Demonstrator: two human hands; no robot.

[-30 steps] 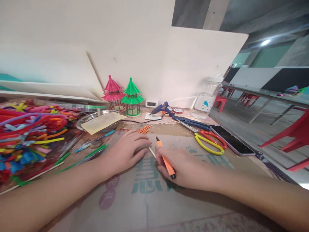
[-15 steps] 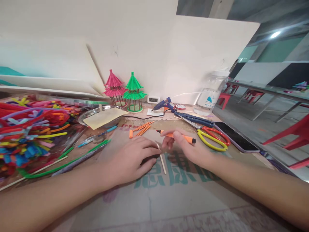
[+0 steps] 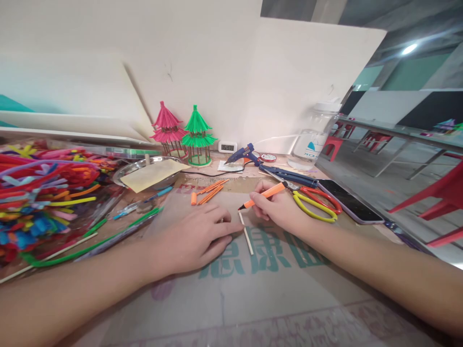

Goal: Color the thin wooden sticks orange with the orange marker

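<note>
My right hand (image 3: pixel 277 207) is closed around an orange marker (image 3: pixel 268 192), its dark tip against the far end of a thin pale wooden stick (image 3: pixel 248 240). My left hand (image 3: pixel 200 236) lies palm down on the plastic sheet, fingers stretched out, one fingertip touching the stick's side. Just beyond the left hand is the marker's orange cap (image 3: pixel 194 198). Next to the cap lie several short orange sticks (image 3: pixel 211 193).
At the back stand a pink pagoda model (image 3: pixel 167 126) and a green one (image 3: pixel 197 137), beside a glue gun (image 3: pixel 240 154). Pipe cleaners (image 3: pixel 47 193) fill the left. Scissors (image 3: pixel 318 207), a phone (image 3: pixel 350 201) and a plastic bottle (image 3: pixel 311 142) are right.
My right hand has turned the marker from lying nearly level to tip down, bringing it onto the stick's far end. My left index finger has straightened out to the stick.
</note>
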